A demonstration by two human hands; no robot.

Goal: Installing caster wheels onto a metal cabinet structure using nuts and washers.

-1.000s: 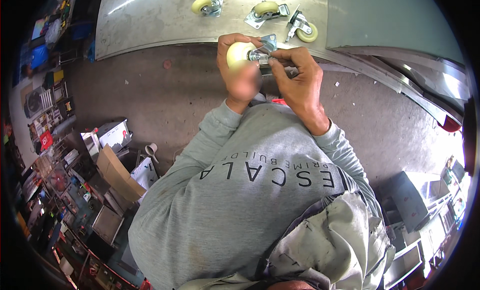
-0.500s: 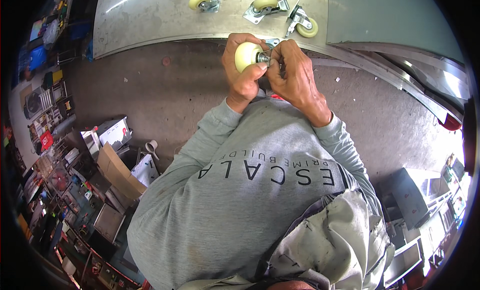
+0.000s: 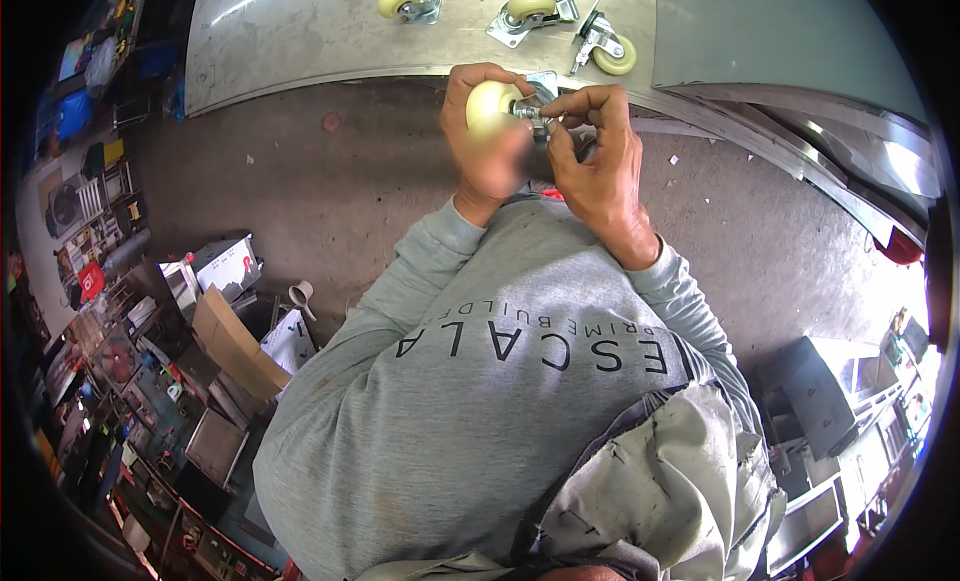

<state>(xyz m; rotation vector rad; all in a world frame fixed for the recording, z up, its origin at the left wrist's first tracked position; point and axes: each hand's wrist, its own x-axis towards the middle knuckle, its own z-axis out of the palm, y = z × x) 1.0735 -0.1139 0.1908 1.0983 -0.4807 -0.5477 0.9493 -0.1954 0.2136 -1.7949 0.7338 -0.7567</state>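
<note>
Just off the near edge of the metal table, my left hand (image 3: 478, 146) wraps round a caster wheel (image 3: 490, 107) with a cream-coloured tread. The wheel's shiny metal fittings face right, and part of its mounting plate shows beyond the fingers. Part of the left hand is blurred. Close against the metal side of the caster, my right hand (image 3: 605, 161) has its thumb and forefinger bent together in a pinch. Whatever small thing sits between those fingertips is too small to make out. A thin strand seems to curve near the axle.
On the metal table (image 3: 300, 41) lie a plate caster (image 3: 400, 1), another caster (image 3: 530, 8) and a stem caster (image 3: 613, 54). A grey panel (image 3: 770, 36) adjoins on the right. Cardboard (image 3: 238, 346) and a white mug-like container (image 3: 301, 296) stand lower left; a grey cabinet (image 3: 810, 396) stands lower right.
My right hand has drawn slightly right and down from the wheel, showing more of the metal fittings. My left hand keeps hold of the caster wheel, with its thumb shifted.
</note>
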